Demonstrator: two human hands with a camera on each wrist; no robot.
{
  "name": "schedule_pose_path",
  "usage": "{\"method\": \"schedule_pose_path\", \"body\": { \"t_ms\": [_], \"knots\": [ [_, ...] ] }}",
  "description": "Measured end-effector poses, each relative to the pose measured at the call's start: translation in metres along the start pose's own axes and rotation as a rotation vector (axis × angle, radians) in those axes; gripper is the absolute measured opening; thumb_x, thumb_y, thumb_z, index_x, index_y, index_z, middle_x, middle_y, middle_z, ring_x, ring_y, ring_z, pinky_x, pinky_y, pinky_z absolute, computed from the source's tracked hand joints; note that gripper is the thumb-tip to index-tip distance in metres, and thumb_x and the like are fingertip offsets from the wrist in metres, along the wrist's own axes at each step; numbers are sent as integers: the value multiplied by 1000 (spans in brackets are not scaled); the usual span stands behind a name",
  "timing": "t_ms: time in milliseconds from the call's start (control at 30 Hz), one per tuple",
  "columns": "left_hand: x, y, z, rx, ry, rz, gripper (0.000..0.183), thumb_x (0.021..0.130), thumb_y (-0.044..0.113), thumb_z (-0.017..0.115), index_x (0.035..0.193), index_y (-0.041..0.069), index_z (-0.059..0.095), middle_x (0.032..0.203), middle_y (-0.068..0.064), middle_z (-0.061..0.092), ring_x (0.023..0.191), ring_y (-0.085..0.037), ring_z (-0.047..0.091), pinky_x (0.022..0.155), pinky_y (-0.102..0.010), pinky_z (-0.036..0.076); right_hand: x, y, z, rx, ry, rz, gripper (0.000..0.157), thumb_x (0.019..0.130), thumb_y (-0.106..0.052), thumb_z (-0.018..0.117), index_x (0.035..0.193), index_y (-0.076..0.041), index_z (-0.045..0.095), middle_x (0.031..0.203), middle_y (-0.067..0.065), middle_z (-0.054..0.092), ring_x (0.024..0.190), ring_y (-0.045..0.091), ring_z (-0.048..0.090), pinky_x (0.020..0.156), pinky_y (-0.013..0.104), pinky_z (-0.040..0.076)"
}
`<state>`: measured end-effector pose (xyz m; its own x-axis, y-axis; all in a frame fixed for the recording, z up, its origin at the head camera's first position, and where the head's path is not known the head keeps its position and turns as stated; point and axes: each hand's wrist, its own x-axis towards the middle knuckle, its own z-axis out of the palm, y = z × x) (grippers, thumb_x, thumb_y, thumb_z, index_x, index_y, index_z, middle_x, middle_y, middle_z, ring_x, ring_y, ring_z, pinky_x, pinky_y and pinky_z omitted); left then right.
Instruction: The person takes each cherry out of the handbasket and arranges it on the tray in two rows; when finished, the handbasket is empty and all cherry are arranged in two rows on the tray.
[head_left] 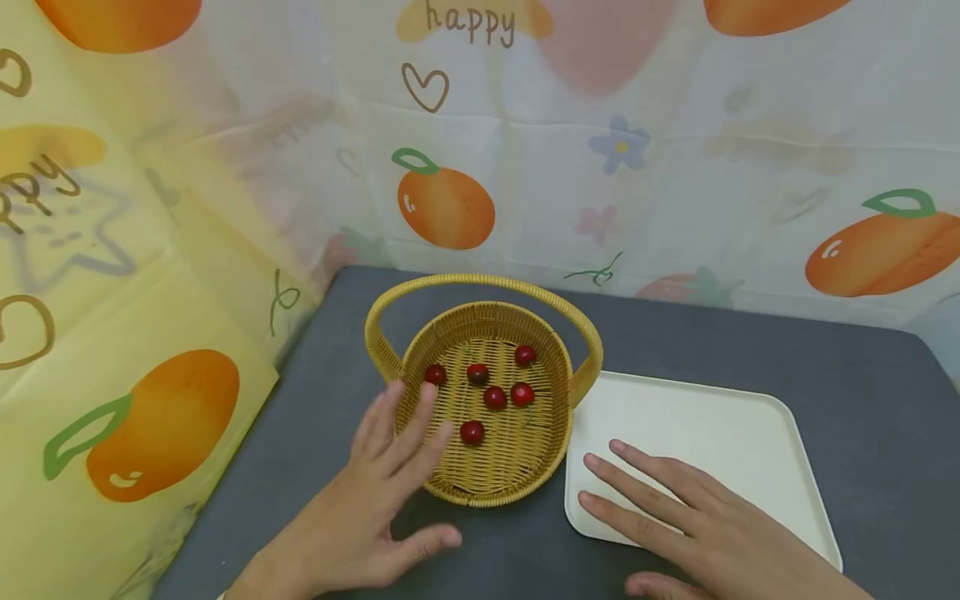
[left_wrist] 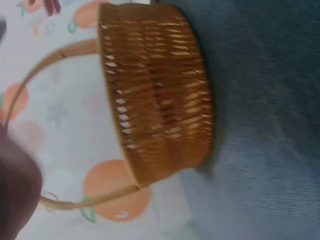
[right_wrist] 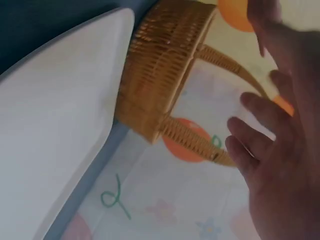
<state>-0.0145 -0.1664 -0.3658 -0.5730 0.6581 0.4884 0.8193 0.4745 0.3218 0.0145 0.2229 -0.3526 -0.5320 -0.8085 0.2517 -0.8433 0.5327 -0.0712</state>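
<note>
A round yellow wicker basket (head_left: 480, 492) with a tall arched handle stands on the dark table. Inside it lie several dark red cherries (head_left: 494, 398), spread over the woven bottom. My left hand (head_left: 375, 500) is over the basket's near left rim, fingers spread and holding nothing; whether it touches the rim I cannot tell. To the right, my right hand (head_left: 697, 517) hovers above the near side of a white rectangular tray (head_left: 720, 442), its fingers extended and apart. The right wrist view shows that hand (right_wrist: 280, 140) beside the basket's handle (right_wrist: 195, 142).
The tray's left edge lies close against the basket's right side. Behind the dark grey table (head_left: 660, 333) hangs a white cloth (head_left: 525, 183) printed with oranges. A yellowish cloth (head_left: 150, 317) with the same pattern borders the left side.
</note>
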Motion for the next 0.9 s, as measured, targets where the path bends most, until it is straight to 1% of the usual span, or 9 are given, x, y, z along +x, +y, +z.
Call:
{"method": "schedule_pose_path", "body": {
  "t_ms": [100, 200, 267, 333, 467, 567, 633, 767, 900],
  "knots": [
    [5, -8, -3, -76, 335, -89, 100, 104, 39, 65, 165, -6, -2, 175, -20, -16, 159, -44, -18, 127, -56, -11, 14, -4, -1, 52, 35, 61, 77, 100, -50, 68, 166, -25, 37, 170, -6, 37, 151, 14, 41, 123, 16, 13],
    [7, -18, -8, -277, 478, -307, 103, 100, 15, 71, 169, 6, -6, 177, -9, -14, 162, -32, -13, 130, -41, -1, 30, -8, -2, 136, 46, 144, 75, 101, -44, 71, 166, -30, 35, 167, -14, 40, 147, 7, 45, 119, 16, 28],
    [5, -30, -8, -433, 458, -477, 101, 100, 7, 70, 171, 19, -1, 178, 2, -6, 163, -23, -5, 129, -28, 8, 43, -8, 0, 186, 65, 166, 71, 101, -41, 71, 164, -31, 40, 162, -15, 46, 142, 7, 51, 110, 22, 44],
    [3, -45, -5, -580, 394, -631, 96, 102, 4, 66, 171, 28, 4, 178, 10, 3, 163, -15, 4, 126, -22, 15, 58, -7, 3, 217, 60, 173, 63, 103, -40, 69, 160, -31, 46, 156, -15, 53, 134, 7, 58, 99, 30, 55],
    [4, -69, 10, -744, 285, -814, 78, 108, 13, 60, 170, 20, 14, 175, 3, 17, 161, -16, 15, 127, -32, 19, 92, -3, 12, 240, 0, 178, 46, 105, -41, 65, 149, -27, 59, 139, -12, 66, 105, 6, 70, 79, 33, 60],
    [8, -77, 20, -811, 255, -861, 75, 108, 13, 59, 170, 11, 16, 174, -6, 22, 159, -22, 21, 127, -42, 21, 118, -2, 18, 240, -53, 187, 40, 105, -38, 65, 142, -23, 66, 127, -9, 73, 81, 4, 68, 66, 29, 56],
    [10, -80, 25, -835, 232, -862, 72, 109, 12, 57, 169, 9, 17, 173, -10, 24, 158, -25, 25, 125, -42, 26, 134, -1, 24, 230, -86, 192, 38, 104, -36, 68, 138, -21, 68, 121, -6, 75, 74, 5, 66, 64, 28, 55],
    [11, -83, 31, -860, 199, -877, 68, 110, 7, 52, 168, 6, 18, 172, -15, 26, 156, -28, 29, 114, -26, 39, 160, 0, 40, 174, -170, 206, 35, 101, -33, 73, 132, -15, 71, 103, -3, 76, 68, 10, 64, 62, 30, 55],
    [7, -82, 33, -871, 192, -906, 72, 108, 0, 52, 169, 4, 14, 173, -15, 22, 156, -27, 29, 105, -16, 41, 179, -2, 55, 124, -247, 226, 19, 98, -30, 76, 111, -16, 72, 80, -5, 64, 66, 12, 60, 58, 32, 52]
  ]
}}
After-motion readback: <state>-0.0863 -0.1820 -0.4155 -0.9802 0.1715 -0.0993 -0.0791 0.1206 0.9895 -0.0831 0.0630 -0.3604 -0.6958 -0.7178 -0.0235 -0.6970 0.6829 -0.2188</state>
